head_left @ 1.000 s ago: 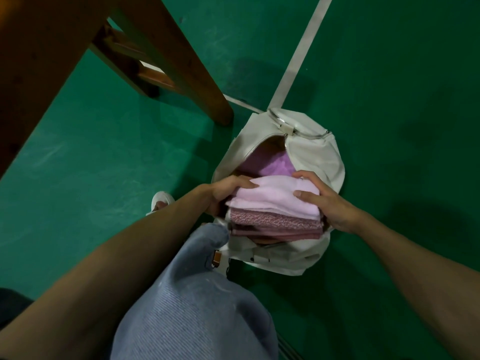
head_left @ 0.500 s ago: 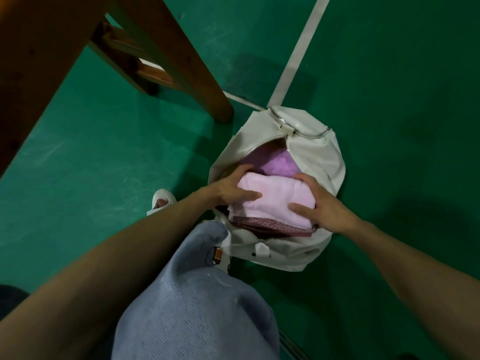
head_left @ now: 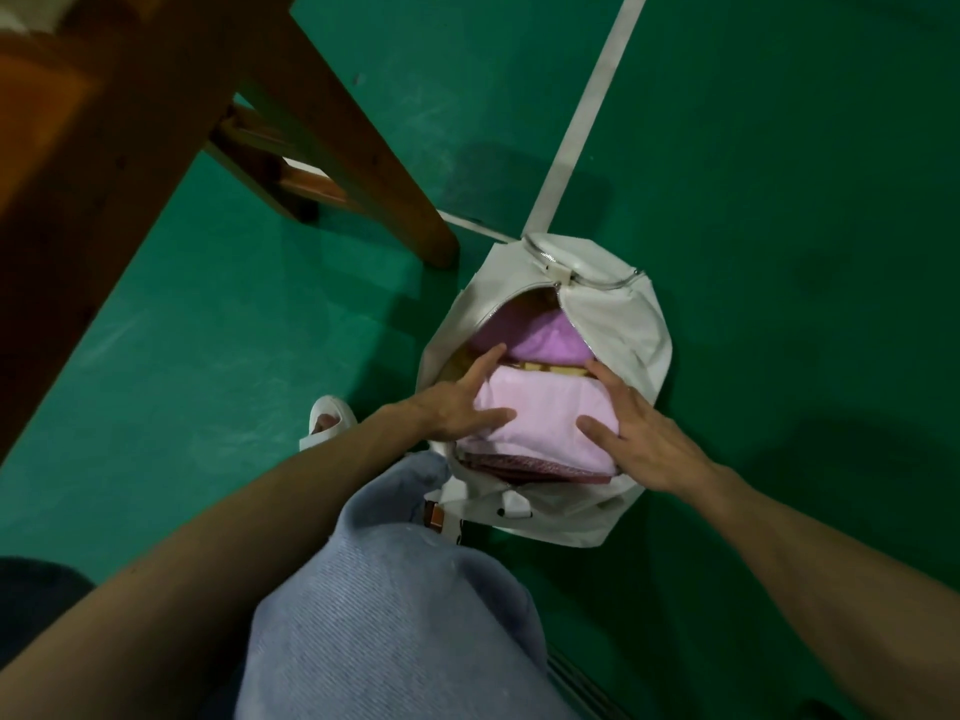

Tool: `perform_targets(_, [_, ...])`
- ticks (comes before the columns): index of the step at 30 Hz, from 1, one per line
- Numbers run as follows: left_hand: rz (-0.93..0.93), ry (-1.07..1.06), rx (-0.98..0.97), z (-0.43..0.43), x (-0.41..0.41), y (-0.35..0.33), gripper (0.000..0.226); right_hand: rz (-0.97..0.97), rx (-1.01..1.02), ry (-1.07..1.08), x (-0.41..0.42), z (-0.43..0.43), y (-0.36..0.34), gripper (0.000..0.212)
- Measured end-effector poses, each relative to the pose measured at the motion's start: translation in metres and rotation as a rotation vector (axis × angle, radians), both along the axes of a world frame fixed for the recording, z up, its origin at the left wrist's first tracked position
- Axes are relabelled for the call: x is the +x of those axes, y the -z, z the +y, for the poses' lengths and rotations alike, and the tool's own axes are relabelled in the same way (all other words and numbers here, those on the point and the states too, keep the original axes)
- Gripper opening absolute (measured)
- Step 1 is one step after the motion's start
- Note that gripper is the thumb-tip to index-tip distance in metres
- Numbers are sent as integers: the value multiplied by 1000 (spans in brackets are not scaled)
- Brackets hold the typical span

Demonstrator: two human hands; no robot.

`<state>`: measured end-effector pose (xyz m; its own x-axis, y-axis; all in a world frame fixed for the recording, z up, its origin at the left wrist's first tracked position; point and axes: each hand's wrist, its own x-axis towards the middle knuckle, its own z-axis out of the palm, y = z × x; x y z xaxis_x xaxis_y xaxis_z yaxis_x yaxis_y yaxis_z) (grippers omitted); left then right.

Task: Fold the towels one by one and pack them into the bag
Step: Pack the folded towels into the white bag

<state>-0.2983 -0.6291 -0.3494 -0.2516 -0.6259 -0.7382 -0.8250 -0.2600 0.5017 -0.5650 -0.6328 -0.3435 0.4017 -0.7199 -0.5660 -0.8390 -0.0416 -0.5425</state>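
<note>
Towels (head_left: 545,418) now deeper inside bag (head_left: 623,324)

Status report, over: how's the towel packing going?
Both hands press: left hand, right hand, fingers straight. Pale pink towel topmost inside white bag. Nothing blocking.

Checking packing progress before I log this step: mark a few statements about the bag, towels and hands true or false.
1. The left hand and right hand both rest on the light pink towel. True.
2. A purple towel lies inside the bag, beyond the pink one. True.
3. The bag is zipped shut. False: its mouth gapes open, towels showing.
4. The bag sits on a table. False: it sits on the green floor near a wooden leg.
</note>
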Motion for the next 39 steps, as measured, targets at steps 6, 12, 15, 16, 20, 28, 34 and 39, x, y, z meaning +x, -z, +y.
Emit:
perform_targets(6, [34, -40, -60, 5, 8, 2, 74, -22, 58, -36, -4, -4, -3, 68])
perform_targets(12, [59, -23, -152, 16, 14, -7, 71, -11, -43, -17, -8, 1, -25, 52])
perform_targets(15, [-11, 72, -202, 21, 10, -12, 61, 100, -77, -106, -2, 5, -32, 49])
perform_targets(16, [-20, 84, -217, 22, 8, -17, 57, 131, -93, -142, 1, 6, -35, 49])
perform_targets(20, [-73, 156, -248, 22, 4, -25, 61, 129, -105, -180, 8, 7, -42, 43])
perform_targets(28, [-92, 201, -358, 26, -6, -31, 47, 155, -24, -285, 1, 13, -53, 39])
perform_targets(34, [-137, 339, -393, 28, -11, -42, 24, 222, -143, -330, 7, 13, -58, 44])
perform_targets(39, [-129, 472, -360, 17, -16, -51, 31, 305, -167, -325, 12, 15, -66, 40])
